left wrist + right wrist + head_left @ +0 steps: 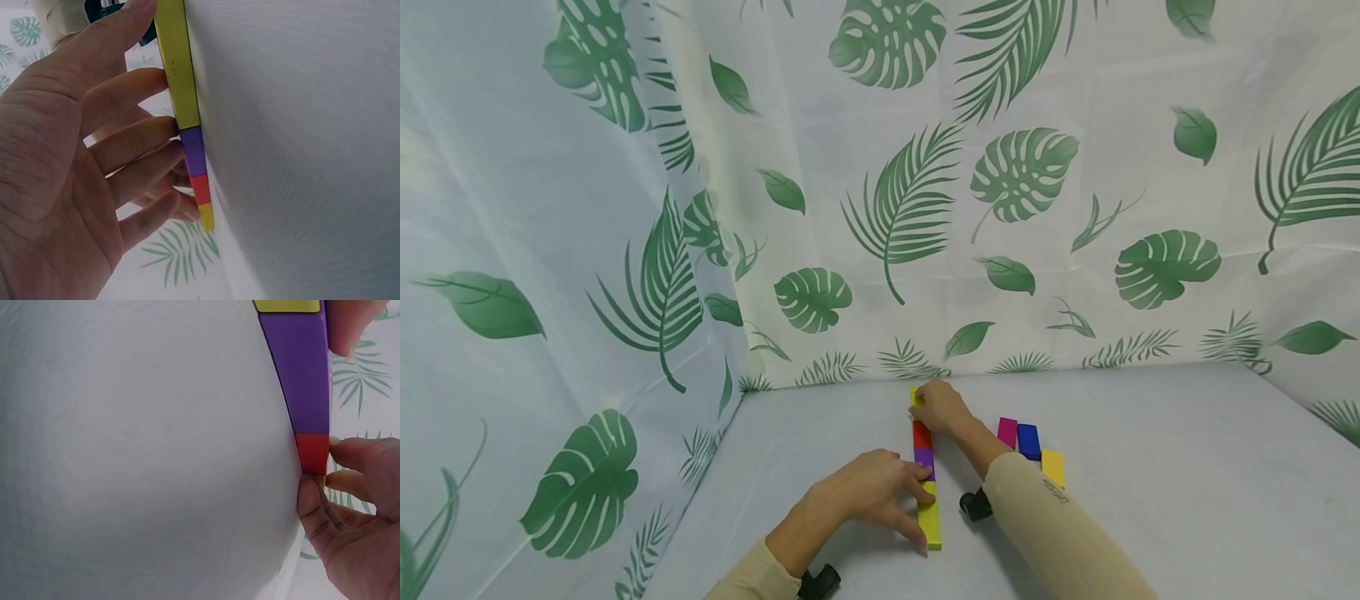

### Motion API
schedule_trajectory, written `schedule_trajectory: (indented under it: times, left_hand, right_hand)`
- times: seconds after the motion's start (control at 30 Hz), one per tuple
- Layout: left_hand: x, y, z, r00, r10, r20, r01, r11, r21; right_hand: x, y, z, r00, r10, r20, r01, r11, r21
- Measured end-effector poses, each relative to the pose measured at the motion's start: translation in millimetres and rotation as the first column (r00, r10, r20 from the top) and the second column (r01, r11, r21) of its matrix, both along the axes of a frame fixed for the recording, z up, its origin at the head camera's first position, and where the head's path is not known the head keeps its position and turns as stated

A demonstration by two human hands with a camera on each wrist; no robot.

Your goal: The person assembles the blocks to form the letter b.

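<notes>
A straight row of coloured blocks lies on the white surface, running away from the person. The far yellow block (916, 393) stands beyond a red block (922, 434), then a purple block (924, 458), with a yellow-green block (929, 527) nearest. My right hand (945, 408) pinches the far yellow block, thumb on one side and fingers on the other in the right wrist view. Along the row's left side, my left hand (872, 490) touches the purple and yellow-green blocks with extended fingertips (167, 128), its thumb by the near end.
Right of the row, partly behind the right sleeve (1060, 517), lie a magenta block (1007, 432), a blue block (1028, 442) and a yellow block (1052, 467). A leaf-printed curtain (925, 208) hangs behind the surface (1187, 483) and along its left side.
</notes>
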State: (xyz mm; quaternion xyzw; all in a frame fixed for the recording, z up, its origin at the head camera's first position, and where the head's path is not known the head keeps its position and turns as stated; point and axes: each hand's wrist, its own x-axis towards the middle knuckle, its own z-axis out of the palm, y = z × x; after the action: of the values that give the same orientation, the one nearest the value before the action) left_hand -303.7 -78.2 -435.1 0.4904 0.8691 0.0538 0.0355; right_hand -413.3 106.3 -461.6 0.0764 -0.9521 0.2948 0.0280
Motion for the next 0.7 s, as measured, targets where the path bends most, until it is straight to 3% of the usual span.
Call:
schedule_trajectory:
  times: [0.2, 0.37, 0.7]
  left_hand:
    - [0.4, -0.6, 0.3, 1.0, 0.004, 0.004, -0.004, 1.0, -0.009]
    - [0.3, -0.1, 0.8, 1.0, 0.017, 0.018, -0.016, 1.0, -0.018]
    - [-1.0, -0.7, 0.2, 1.0, 0.002, 0.002, -0.002, 1.0, -0.025]
  right_hand:
    - [4.8, 3, 7.1, 0.999, 0.001, 0.045, -0.001, 1.0, 0.004]
    - [11.2, 11, 16.0, 0.999, 0.004, 0.036, -0.004, 1.0, -0.011]
    - [34.3, 24, 45.9, 0.984, 0.129, -0.119, -0.129, 0.992, 0.012]
